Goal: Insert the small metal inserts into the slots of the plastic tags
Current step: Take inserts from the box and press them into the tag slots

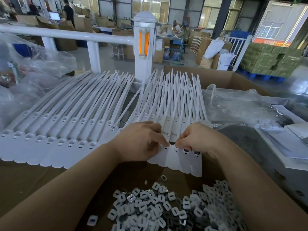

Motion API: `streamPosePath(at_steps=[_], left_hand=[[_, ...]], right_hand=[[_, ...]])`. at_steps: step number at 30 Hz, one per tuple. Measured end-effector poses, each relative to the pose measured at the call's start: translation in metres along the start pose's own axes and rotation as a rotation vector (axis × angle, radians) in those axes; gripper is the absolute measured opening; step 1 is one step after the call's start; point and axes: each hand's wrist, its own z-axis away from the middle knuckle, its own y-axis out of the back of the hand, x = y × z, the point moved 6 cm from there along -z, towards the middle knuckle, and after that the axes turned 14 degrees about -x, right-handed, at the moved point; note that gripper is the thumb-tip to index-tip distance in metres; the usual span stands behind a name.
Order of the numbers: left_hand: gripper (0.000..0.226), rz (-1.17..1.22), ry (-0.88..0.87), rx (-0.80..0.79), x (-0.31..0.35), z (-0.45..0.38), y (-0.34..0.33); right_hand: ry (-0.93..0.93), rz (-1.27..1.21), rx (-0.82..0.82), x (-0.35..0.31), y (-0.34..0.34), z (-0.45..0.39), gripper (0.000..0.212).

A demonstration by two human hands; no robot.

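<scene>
**Seating an insert in the fanned tags**

Right now I take the white railing post (144,47) as my landmark. Directly in front of it lie two fans of plastic tags (173,157), flat heads toward me and tails toward the post, overlapped so each slot stays exposed; I judge that lets me work along a row without lifting anything. The tags left of the post (50,147) look unfilled, while two slots in the near right-hand row show dark metal. Nearest me, far from the post, the loose metal inserts (166,209) are heaped on cardboard within easy reach.

Both hands meet over the right-hand row. My left hand (141,140) has its fingers curled, fingertips pressing a tag head. My right hand (195,139) is likewise curled, pinching down at the next slot. Whether an insert sits under either fingertip I cannot tell.
</scene>
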Motion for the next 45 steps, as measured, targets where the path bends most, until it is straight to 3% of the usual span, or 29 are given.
streamPosePath(at_steps=[11,16,18,22,31,33,35,39,42,45], left_hand=[[0.05,-0.128,0.011,-0.17,0.008,-0.007,-0.008],[0.027,-0.092,0.013,-0.206,0.01,-0.011,-0.006],[0.015,-0.094,0.027,-0.222,0.008,-0.01,-0.007],[0.015,-0.059,0.072,-0.259,0.002,-0.008,-0.01],[0.019,0.0,0.105,-0.227,0.0,-0.007,-0.012],[0.009,0.105,0.143,-0.21,-0.001,-0.007,-0.011],[0.02,0.291,0.216,-0.14,-0.003,-0.009,-0.009],[0.019,0.89,0.373,0.026,-0.015,-0.011,-0.003],[0.018,1.367,0.411,0.072,-0.017,-0.013,-0.007],[0.009,1.504,0.462,0.042,-0.018,-0.014,-0.01]], right_hand=[[0.019,0.099,-0.042,-0.003,0.012,0.016,0.009],[0.257,0.333,-0.52,-0.042,-0.021,0.042,0.006],[0.338,0.376,-0.609,-0.057,-0.044,0.045,0.006],[0.447,0.491,-0.552,-0.072,-0.068,0.04,0.012],[0.449,0.547,-0.522,-0.07,-0.071,0.038,0.005],[0.442,0.434,-0.463,-0.066,-0.056,0.037,0.009],[0.428,0.288,-0.298,-0.059,-0.032,0.032,0.012],[0.426,0.085,0.072,-0.04,0.006,0.024,0.015],[0.462,0.026,0.128,-0.034,0.009,0.021,0.017],[0.51,0.037,0.19,-0.033,0.011,0.019,0.02]])
